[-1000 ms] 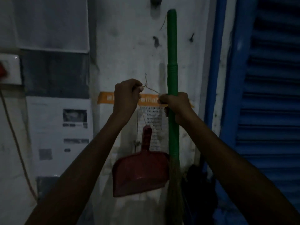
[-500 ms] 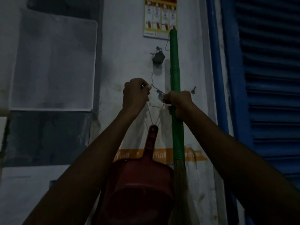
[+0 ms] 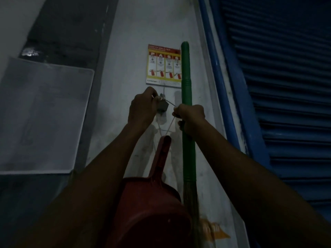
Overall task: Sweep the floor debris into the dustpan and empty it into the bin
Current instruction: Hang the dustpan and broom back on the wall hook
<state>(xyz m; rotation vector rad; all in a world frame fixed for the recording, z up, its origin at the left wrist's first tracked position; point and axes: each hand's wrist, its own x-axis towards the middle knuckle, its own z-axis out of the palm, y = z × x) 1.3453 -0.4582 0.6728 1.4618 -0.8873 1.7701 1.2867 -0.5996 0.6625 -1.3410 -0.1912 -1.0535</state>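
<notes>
The light, rigid red plastic dustpan (image 3: 152, 203) is hung by thin string (image 3: 170, 123), seemingly pinched by both the left hand (image 3: 142, 108) and the right hand (image 3: 189, 116); its handle is best gripped.

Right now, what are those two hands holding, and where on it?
Both hands pinch the thin string looped through the red dustpan handle's tip: left hand near the wall hook, right hand also curled around the green broom handle mid-length.
</notes>
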